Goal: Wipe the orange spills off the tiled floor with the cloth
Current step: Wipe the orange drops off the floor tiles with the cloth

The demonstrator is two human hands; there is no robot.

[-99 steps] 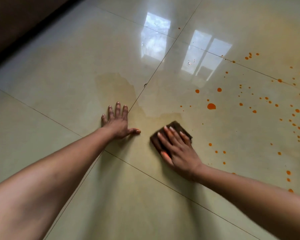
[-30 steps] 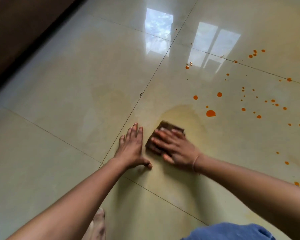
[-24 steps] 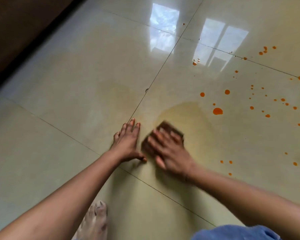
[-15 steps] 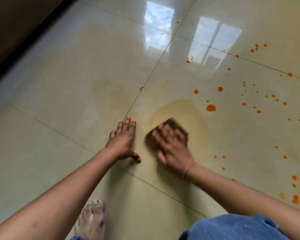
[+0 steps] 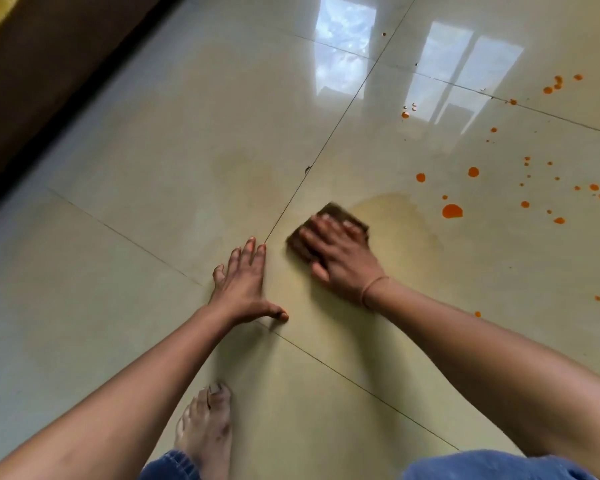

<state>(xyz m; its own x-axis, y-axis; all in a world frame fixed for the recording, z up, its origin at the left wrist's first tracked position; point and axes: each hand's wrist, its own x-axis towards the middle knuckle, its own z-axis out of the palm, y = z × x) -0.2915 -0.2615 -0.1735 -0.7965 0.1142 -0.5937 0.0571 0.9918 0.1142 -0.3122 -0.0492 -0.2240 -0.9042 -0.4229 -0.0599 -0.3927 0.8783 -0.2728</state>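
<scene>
A dark brown folded cloth (image 5: 338, 214) lies flat on the glossy tiled floor (image 5: 153, 168), and my right hand (image 5: 340, 256) presses down on it with spread fingers; both are motion-blurred. A pale yellowish wet smear (image 5: 402, 223) spreads just right of the cloth. Further right lie orange spills: a large drop (image 5: 452, 211), two round drops (image 5: 473, 172) and several small specks toward the right edge. My left hand (image 5: 245, 285) rests flat on the tile left of the cloth, fingers apart, holding nothing.
A dark wall base (image 5: 49, 74) runs along the upper left. Bright window reflections (image 5: 343, 46) shine on the far tiles. My bare foot (image 5: 207, 427) and blue denim knees (image 5: 492, 465) are at the bottom.
My right hand has kept rubbing the cloth back and forth beside my left hand, and the wet smear has widened. My left hand stays planted. The view has tilted, showing my foot.
</scene>
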